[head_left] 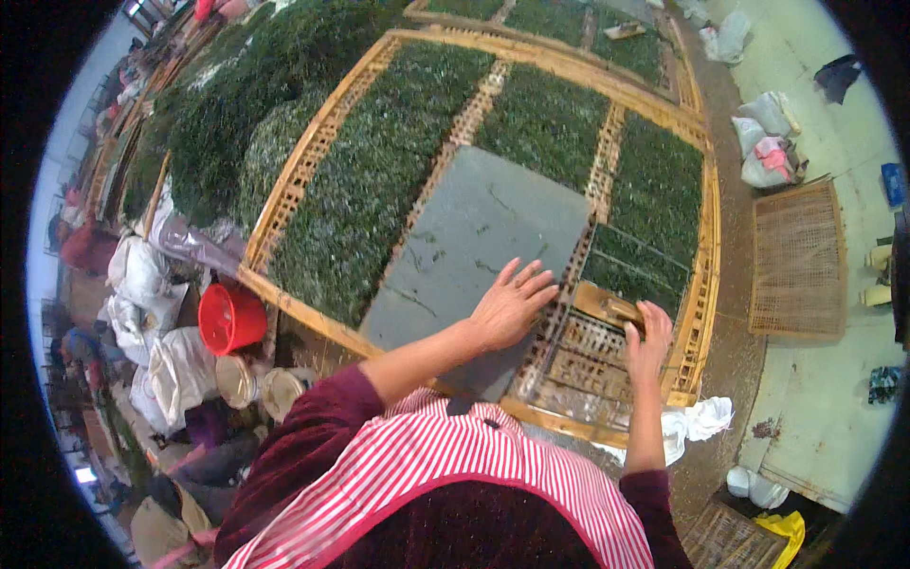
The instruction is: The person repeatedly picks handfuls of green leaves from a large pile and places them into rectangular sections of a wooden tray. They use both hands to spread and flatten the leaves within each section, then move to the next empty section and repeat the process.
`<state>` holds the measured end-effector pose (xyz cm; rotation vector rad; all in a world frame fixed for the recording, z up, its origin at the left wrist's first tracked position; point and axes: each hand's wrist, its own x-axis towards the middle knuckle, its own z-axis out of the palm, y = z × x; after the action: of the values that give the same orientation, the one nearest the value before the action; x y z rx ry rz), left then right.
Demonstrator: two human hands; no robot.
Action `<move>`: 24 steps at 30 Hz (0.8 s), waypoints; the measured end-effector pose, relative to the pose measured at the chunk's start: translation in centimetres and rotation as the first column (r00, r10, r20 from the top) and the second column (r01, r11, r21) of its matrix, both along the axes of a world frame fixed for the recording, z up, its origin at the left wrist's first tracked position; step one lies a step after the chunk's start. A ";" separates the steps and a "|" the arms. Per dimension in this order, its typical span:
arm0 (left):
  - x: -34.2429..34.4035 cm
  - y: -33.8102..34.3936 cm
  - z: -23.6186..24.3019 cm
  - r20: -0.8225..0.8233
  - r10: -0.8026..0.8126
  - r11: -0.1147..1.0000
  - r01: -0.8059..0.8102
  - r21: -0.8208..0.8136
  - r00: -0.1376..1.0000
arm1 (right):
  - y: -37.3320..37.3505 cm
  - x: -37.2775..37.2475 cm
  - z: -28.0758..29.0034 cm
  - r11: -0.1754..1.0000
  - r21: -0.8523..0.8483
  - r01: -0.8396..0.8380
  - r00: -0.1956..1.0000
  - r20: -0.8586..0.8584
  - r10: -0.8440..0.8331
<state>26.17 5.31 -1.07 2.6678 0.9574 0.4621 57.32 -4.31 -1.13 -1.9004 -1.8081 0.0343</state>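
Note:
A wooden frame (259, 228) with a slatted bed holds broad strips of dark green, chopped-looking plant matter (417, 123). Over the middle strip lies a flat grey board (474, 223) with a few green shreds on it. My left hand (512, 305) rests on the board near its right edge, fingers spread and holding nothing. Further right, my right hand (649, 341) grips a small wooden block (607, 305). The block sits at the near edge of the right-hand green strip (637, 266), crossed by thin pale lines. Bare slats (607, 346) show just nearer than it.
A big heap of the same greenery (227, 104) rises at the left. Below it are a red bucket (232, 318) and white sacks (180, 375). Another filled frame (559, 24) lies beyond. A woven mat (798, 261) and tied bags (770, 161) stand along the right.

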 end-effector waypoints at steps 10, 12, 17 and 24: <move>-21.0 6.0 2.0 -0.235 0.186 0.980 -0.161 0.121 0.954 | 0.5 -27.4 3.1 0.919 0.098 0.382 0.628 -0.757 -0.180; -23.2 7.5 1.3 -0.262 0.104 0.987 -0.066 0.149 0.959 | 1.0 -32.9 3.5 0.976 0.060 0.208 0.865 -0.478 -0.155; -24.2 8.4 0.5 -0.130 0.023 0.980 0.003 0.197 0.991 | 0.7 -37.5 4.4 0.989 0.137 -0.060 0.899 -0.423 0.113; -22.6 6.5 2.2 -0.146 0.013 0.934 0.040 0.356 0.989 | -2.8 -33.1 3.4 0.998 0.000 0.068 0.838 -0.542 -0.057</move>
<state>3.58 11.81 1.10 3.0719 0.9741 0.4839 24.17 -7.10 2.25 -1.7054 -1.3497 0.4842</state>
